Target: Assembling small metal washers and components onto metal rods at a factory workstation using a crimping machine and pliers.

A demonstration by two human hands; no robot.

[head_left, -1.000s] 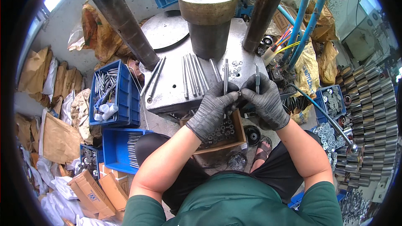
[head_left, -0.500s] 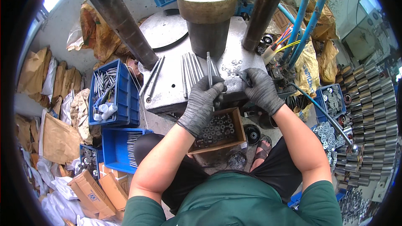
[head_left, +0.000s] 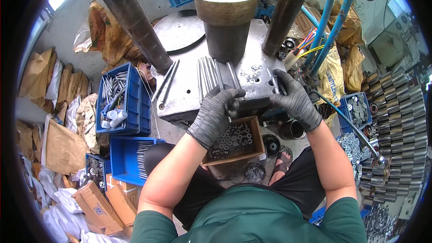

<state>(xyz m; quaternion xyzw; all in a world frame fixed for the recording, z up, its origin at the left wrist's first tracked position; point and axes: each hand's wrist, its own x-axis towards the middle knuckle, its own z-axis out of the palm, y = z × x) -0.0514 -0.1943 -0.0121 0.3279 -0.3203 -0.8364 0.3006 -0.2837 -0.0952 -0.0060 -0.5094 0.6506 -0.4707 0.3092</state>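
My left hand [head_left: 217, 113], in a dark grey glove, is closed around a slim metal rod [head_left: 220, 75] over the front edge of the metal table. The rod's lower end shows below my fingers. Beside it, a thicker threaded rod [head_left: 233, 75] lies on the table. My gloved right hand [head_left: 294, 96] is closed on a slim metal tool [head_left: 273, 79] at the table's right front; its kind I cannot make out. Small metal rings [head_left: 251, 73] lie scattered between the hands. A row of metal rods [head_left: 207, 73] lies left of the threaded rod.
A thick steel cylinder [head_left: 225, 13] stands at the table's back between two steel columns [head_left: 130, 20]. Under my hands is a cardboard box [head_left: 258, 137] of small round parts. Blue crates [head_left: 140, 103] stand on the left; stacked metal cylinders [head_left: 396, 126] line the right.
My right hand has moved right, away from my left hand, and turned upward with the tool. The left hand's rod now leans left, and the threaded rod on the table shows more.
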